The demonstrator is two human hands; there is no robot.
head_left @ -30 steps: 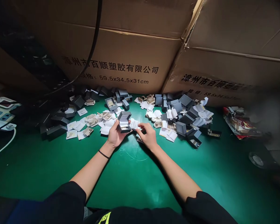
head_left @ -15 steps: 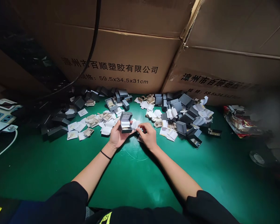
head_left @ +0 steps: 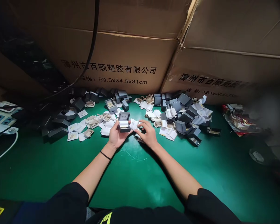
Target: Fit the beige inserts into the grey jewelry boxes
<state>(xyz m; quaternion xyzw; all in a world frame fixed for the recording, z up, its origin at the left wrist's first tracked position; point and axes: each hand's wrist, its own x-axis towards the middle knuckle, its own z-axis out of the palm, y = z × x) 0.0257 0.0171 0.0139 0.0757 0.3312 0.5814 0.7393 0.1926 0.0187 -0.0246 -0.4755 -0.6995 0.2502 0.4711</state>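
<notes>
My left hand (head_left: pixel 116 137) is closed around a small dark grey jewelry box (head_left: pixel 124 116), its lid raised and a white lining inside. Just right of the box, my right hand (head_left: pixel 148 133) pinches the edge of a small white card (head_left: pixel 133 124) between thumb and fingers. The left fingertips reach under that card, and I cannot tell if they touch it. A pale scrap (head_left: pixel 139 138) lies on the table under the right hand. What sits in the box's lining is too small to make out.
Dark boxes (head_left: pixel 184 100) with white and brown inserts are heaped on the right, and more boxes (head_left: pixel 78 103) and cards (head_left: pixel 80 127) on the left. Large cartons (head_left: pixel 121 49) wall off the back of the green table (head_left: pixel 130 180). A power strip (head_left: pixel 1 118) stands far left, a red packet (head_left: pixel 240 121) far right.
The box has shifted slightly left. The white card now shows more fully between the hands, held flatter toward me, with the right fingers at its right edge.
</notes>
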